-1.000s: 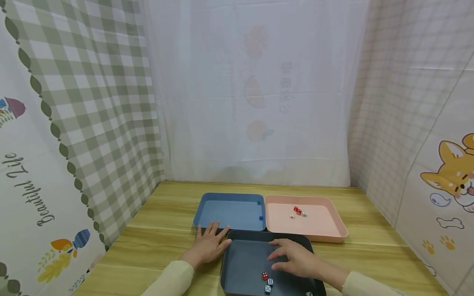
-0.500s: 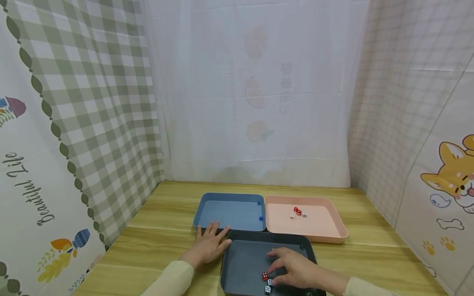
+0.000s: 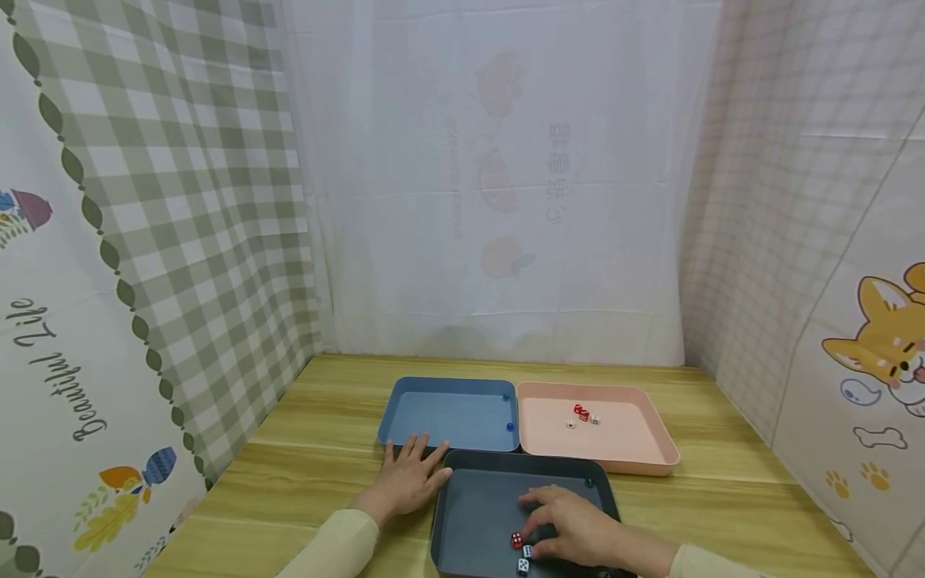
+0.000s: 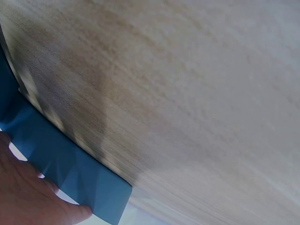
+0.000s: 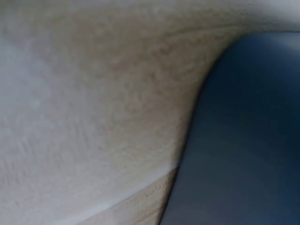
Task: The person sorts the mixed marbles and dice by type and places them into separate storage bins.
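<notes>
My left hand (image 3: 408,480) lies with fingers spread at the front rim of the blue tray (image 3: 433,385), its thumb by the left corner of the dark tray (image 3: 462,506). In the left wrist view, the thumb touches a blue tray wall (image 4: 70,159). Over the right part of the dark tray, my right hand (image 3: 574,526) is loosely curved, with a gap between thumb and fingers. Beside its thumb tip sits a white-faced die (image 3: 527,551). A red die (image 3: 516,540) and another white-faced die (image 3: 523,567) lie close by. Whether the thumb touches a die, I cannot tell.
The pink tray (image 3: 636,437) behind holds red and white dice (image 3: 583,415). Two small blue dice (image 3: 509,426) lie at the blue tray's right side. A dark die (image 3: 588,482) sits in the dark tray's back right corner. Curtains enclose the wooden table (image 3: 303,449).
My right hand has come down and nearer to the dice in the dark tray, uncovering the dark die in its back right corner. The left hand stays put.
</notes>
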`<state>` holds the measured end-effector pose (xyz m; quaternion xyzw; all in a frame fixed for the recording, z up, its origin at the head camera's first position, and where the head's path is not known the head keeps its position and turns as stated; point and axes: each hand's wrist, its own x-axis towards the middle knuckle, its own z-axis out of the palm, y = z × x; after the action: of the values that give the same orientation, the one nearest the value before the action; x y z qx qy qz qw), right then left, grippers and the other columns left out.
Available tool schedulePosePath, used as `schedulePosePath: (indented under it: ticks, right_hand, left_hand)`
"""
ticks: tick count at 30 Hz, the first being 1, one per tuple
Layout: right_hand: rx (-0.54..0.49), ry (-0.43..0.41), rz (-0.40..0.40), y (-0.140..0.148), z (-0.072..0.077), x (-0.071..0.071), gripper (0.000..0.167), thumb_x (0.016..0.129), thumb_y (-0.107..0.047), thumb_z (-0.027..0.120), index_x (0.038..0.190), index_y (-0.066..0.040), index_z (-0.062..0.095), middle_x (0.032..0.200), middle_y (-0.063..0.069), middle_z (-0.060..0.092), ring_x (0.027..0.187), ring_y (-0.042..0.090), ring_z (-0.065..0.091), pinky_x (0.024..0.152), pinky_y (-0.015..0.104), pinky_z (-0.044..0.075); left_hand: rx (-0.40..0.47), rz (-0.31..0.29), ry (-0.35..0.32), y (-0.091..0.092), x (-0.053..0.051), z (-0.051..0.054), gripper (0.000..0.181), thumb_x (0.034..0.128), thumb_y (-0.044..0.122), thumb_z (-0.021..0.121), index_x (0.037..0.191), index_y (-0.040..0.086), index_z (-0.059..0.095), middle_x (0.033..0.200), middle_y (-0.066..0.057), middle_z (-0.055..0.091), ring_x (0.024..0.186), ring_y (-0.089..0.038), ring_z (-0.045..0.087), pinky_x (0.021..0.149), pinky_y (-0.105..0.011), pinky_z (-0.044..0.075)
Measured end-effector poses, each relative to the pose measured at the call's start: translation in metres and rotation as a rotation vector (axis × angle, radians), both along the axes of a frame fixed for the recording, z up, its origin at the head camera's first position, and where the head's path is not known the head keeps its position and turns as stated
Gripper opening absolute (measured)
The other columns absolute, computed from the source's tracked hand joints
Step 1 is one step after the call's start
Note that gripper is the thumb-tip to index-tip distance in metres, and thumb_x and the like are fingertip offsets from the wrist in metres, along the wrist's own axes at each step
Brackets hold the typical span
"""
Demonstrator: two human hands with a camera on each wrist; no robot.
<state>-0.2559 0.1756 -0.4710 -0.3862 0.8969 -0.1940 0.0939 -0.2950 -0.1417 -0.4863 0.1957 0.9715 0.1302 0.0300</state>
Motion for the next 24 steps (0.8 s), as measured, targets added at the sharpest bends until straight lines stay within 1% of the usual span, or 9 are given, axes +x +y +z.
schedulePosePath:
  ticks: [5,7,15,19,24]
  right_hand:
    - [0.011,0.014,-0.008,-0.0003,-0.002,0.0007,0.012,0.084,-0.043,0.077,0.095,-0.038,0.077,0.132,-0.002,0.062,0.128,0.029,0.051,0.102,0.055,0.042]
    - [0.011,0.007,-0.01,-0.0003,-0.0023,0.0013,0.012,0.084,-0.044,0.077,0.095,-0.039,0.077,0.132,-0.003,0.061,0.128,0.029,0.051,0.102,0.055,0.041]
    - [0.008,0.004,0.011,-0.0002,-0.0027,0.0022,0.014,0.085,-0.045,0.076,0.096,-0.037,0.078,0.133,-0.003,0.061,0.129,0.029,0.05,0.103,0.055,0.041]
    - [0.009,0.016,0.011,-0.0006,-0.0041,0.0023,0.012,0.085,-0.044,0.076,0.095,-0.037,0.078,0.132,-0.003,0.062,0.13,0.029,0.05,0.103,0.055,0.041]
    - [0.005,0.003,0.0,-0.001,-0.0038,0.003,0.011,0.085,-0.045,0.075,0.094,-0.038,0.077,0.133,-0.003,0.061,0.13,0.03,0.049,0.103,0.056,0.04]
  left_hand:
    - [0.003,0.002,-0.001,0.0002,0.0006,0.0003,0.061,0.1046,0.056,0.034,0.155,0.021,0.038,0.159,-0.019,0.027,0.146,-0.042,0.022,0.109,-0.073,0.008]
    - [0.003,0.003,-0.002,0.0002,0.0008,0.0005,0.061,0.1047,0.056,0.033,0.155,0.021,0.038,0.159,-0.019,0.027,0.146,-0.042,0.022,0.109,-0.073,0.008]
    - [-0.002,-0.003,0.003,0.001,0.0014,0.0035,0.062,0.1046,0.056,0.033,0.155,0.021,0.039,0.159,-0.019,0.027,0.146,-0.042,0.022,0.108,-0.073,0.008]
    - [-0.004,-0.001,-0.002,0.001,0.0007,0.0026,0.062,0.1045,0.057,0.033,0.155,0.022,0.038,0.159,-0.019,0.027,0.146,-0.042,0.022,0.109,-0.073,0.008]
    - [-0.008,0.005,-0.006,0.0009,0.0006,0.0009,0.062,0.1045,0.057,0.033,0.156,0.022,0.037,0.16,-0.018,0.026,0.147,-0.041,0.021,0.109,-0.072,0.008]
